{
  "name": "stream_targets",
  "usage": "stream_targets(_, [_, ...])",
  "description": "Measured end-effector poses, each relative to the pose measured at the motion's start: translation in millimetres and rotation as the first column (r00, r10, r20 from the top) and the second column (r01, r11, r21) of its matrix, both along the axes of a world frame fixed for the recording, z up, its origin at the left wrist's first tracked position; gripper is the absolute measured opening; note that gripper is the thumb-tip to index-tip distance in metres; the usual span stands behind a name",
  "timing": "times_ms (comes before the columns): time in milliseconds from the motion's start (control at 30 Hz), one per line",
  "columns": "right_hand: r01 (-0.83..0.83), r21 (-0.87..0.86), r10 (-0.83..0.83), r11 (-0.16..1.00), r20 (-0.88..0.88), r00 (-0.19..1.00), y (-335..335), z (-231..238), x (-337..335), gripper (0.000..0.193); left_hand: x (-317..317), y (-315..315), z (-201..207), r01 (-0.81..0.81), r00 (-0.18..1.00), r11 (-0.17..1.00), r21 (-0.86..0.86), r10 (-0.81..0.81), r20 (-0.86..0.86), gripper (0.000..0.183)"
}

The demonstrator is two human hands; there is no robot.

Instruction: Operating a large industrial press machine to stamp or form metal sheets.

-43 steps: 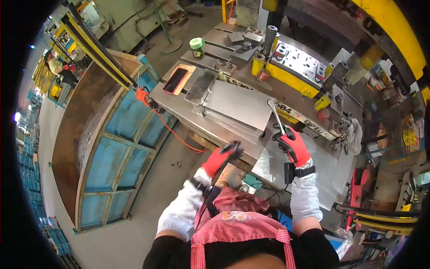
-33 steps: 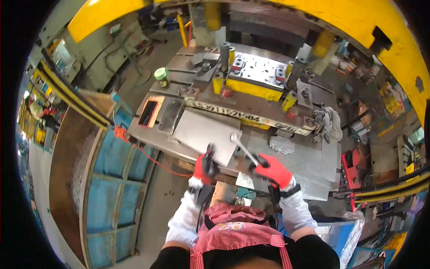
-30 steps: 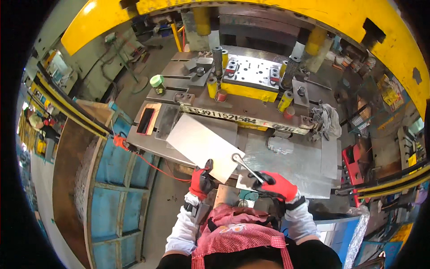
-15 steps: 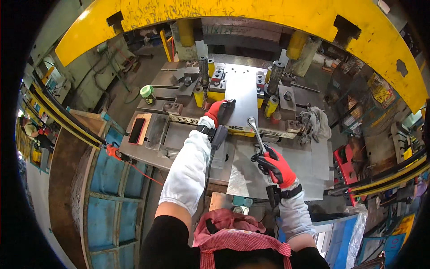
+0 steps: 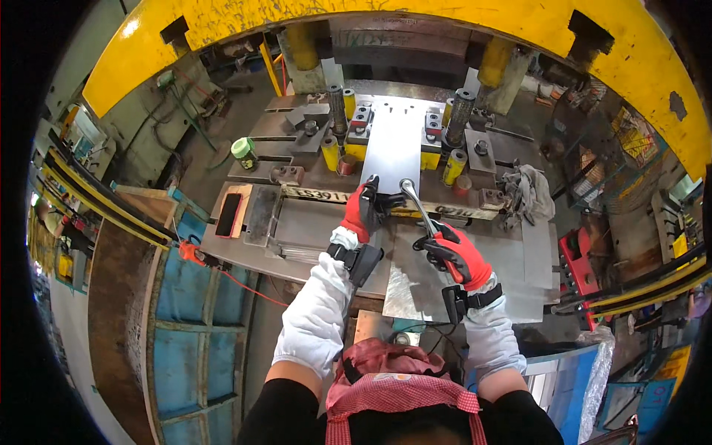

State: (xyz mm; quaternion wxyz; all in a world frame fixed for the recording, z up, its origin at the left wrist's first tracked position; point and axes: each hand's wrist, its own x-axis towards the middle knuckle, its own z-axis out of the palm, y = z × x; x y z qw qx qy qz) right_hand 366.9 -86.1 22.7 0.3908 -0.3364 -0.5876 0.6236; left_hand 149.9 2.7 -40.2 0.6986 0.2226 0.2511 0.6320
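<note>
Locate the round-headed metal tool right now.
In the head view, just right of centre: the round-headed metal tool is gripped in the right hand, its head at the near right corner of the flat metal sheet.

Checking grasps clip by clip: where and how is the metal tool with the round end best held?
The metal tool is probably best held low on its shaft, coming from the near right. Long and slim, it slants from the right hand up and left to its round end, by the metal sheet's near edge. A grip there leaves that end free.
</note>
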Motion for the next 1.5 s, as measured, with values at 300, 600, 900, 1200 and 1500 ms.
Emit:
stream_targets(300, [0.298, -0.327, -0.379, 0.897, -0.219, 0.899, -21, -24, 6, 0.037, -2, 9, -8, -0.008, 0.999, 1.0, 0.007, 0.008, 0.053, 0.033])
stream_targets(600, [0.906, -0.202, -0.926, 0.372, -0.003, 0.379, -79, -157, 98, 0.024, 5, 19, -2, -0.016, 0.988, 0.995, -0.102, 0.031, 0.153, 0.037])
stream_targets(900, [0.826, -0.462, -0.946, 0.322, -0.121, 0.301, -76, -181, 99, 0.024, 6, 21, 0, 0.011, 0.975, 0.98, -0.2, 0.034, 0.219, 0.039])
stream_targets(1200, [0.799, -0.49, -0.937, 0.348, -0.168, 0.306, -77, -178, 98, 0.022, 2, 21, -3, -0.01, 0.985, 0.987, -0.159, 0.037, 0.169, 0.047])
stream_targets(1500, [0.818, -0.488, -0.952, 0.305, -0.161, 0.26, -76, -186, 105, 0.016, 6, 21, 3, -0.01, 0.989, 0.979, -0.203, 0.04, 0.146, 0.05])
